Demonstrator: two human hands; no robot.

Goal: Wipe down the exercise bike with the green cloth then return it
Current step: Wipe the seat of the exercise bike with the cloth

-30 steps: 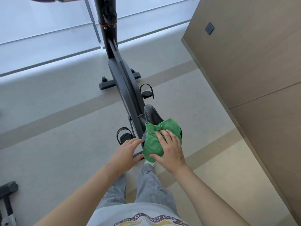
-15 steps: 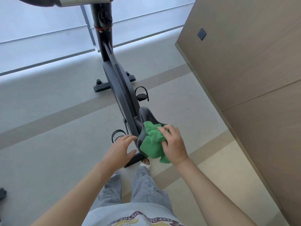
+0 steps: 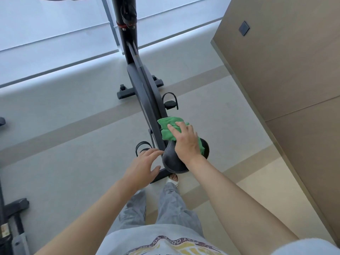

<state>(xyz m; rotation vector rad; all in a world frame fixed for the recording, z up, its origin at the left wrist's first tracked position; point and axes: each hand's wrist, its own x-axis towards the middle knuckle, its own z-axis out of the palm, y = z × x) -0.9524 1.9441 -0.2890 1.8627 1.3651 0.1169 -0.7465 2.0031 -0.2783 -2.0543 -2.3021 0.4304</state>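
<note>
A black exercise bike (image 3: pixel 145 89) stands in front of me, seen from above, its frame running away toward the window. Its black saddle (image 3: pixel 173 161) is closest to me. My right hand (image 3: pixel 185 142) presses the green cloth (image 3: pixel 169 127) onto the front part of the saddle, palm down, fingers spread over the cloth. My left hand (image 3: pixel 143 166) hovers just left of the saddle's rear, fingers apart, holding nothing. The cloth hides the saddle's nose.
A tan wall (image 3: pixel 285 80) with a dark switch plate (image 3: pixel 244 31) runs close along the right. Dark equipment (image 3: pixel 11 218) stands at the lower left edge. Bike pedals (image 3: pixel 170 101) stick out on both sides. My legs and one foot (image 3: pixel 173 179) are just behind the saddle.
My right hand has pushed the green cloth forward, from the saddle's rear toward its nose, so the saddle's back now shows. My left hand stayed beside the saddle.
</note>
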